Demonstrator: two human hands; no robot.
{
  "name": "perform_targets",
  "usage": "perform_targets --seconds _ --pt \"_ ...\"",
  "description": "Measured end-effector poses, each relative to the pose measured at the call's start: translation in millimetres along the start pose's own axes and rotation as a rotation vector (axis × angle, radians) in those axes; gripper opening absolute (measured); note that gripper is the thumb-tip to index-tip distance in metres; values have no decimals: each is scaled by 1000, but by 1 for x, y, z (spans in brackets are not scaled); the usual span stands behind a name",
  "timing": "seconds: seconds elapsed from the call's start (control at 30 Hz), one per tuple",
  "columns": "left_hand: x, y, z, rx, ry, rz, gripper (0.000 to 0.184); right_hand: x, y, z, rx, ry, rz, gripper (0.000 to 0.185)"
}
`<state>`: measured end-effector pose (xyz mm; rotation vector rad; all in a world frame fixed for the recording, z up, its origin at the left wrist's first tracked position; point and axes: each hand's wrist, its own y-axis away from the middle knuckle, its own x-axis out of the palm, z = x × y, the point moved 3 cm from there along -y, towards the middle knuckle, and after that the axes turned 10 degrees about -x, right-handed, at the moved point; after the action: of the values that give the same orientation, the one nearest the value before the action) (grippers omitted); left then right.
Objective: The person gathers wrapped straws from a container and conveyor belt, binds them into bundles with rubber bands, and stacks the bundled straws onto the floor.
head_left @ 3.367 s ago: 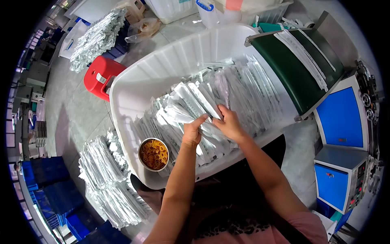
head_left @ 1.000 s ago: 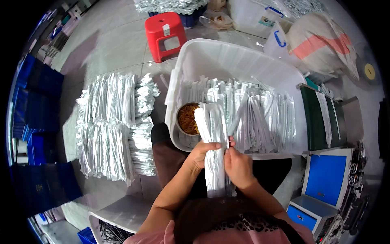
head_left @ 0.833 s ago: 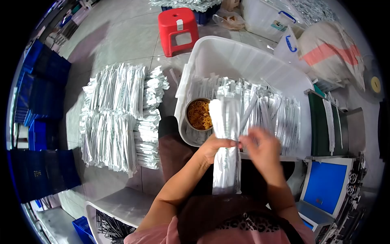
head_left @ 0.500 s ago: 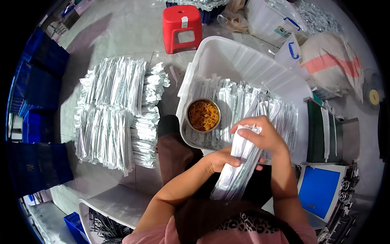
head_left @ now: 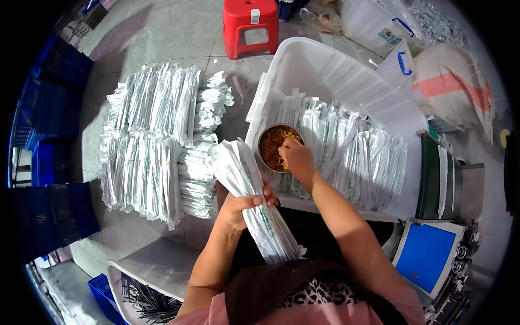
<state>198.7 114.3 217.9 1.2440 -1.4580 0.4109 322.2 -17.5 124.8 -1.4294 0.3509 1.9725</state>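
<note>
My left hand (head_left: pixel 241 208) is wrapped around a bundle of long, slim white paper-and-plastic packets (head_left: pixel 265 225), held at a slant in front of me. Small green print shows on one packet. My right hand (head_left: pixel 297 160) reaches into a round metal bowl (head_left: pixel 261 154) of yellow-orange rubber bands (head_left: pixel 273 142). Its fingers are pinched together among the bands, and what lies between them is hidden. The bowl rests on loose packets (head_left: pixel 338 146) inside a large white plastic tub (head_left: pixel 346 73).
Bundled packets (head_left: pixel 143 151) are stacked on the floor to the left. A red stool (head_left: pixel 251 27) stands beyond. Blue crates (head_left: pixel 59 216) line the left side, a woven sack (head_left: pixel 447 81) the right. A white bin (head_left: pixel 162 265) of dark strips sits lower left, machinery (head_left: pixel 460 254) lower right.
My right hand has left the bundle and moved left into the bowl. My left hand has shifted left with the bundle, which now leans the other way.
</note>
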Motion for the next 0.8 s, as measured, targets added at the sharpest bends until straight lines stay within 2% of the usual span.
perform_targets --seconds 0.07,0.13,0.17,0.23,0.33,0.4,0.47,0.67,0.73,0.8 --pt "-3 3 -2 5 -15 -29 50 2 3 0 25 13 -41 8" --pt "-1 -1 -1 17 -7 -97 49 -16 3 4 155 -61 -213 8" --pt "-1 -4 1 29 -59 -142 54 -26 7 9 147 -58 -221 8" --pt "17 -8 -1 31 -240 -191 55 -67 12 32 314 -321 -319 10" --pt "35 -23 7 -8 -462 -207 45 -129 26 75 235 -331 -133 9" --pt "54 -29 15 -59 -439 -130 40 -160 37 90 188 -59 -70 7" --pt "71 -31 19 25 -529 -150 37 -173 49 85 163 -33 -94 6" --pt "82 -42 37 4 -663 -70 37 -205 67 73 251 -127 -202 9" --pt "98 -37 35 113 -609 13 39 -212 70 70 291 -168 -178 12" --pt "107 -36 39 89 -632 33 39 -213 76 70 270 -100 -126 14"
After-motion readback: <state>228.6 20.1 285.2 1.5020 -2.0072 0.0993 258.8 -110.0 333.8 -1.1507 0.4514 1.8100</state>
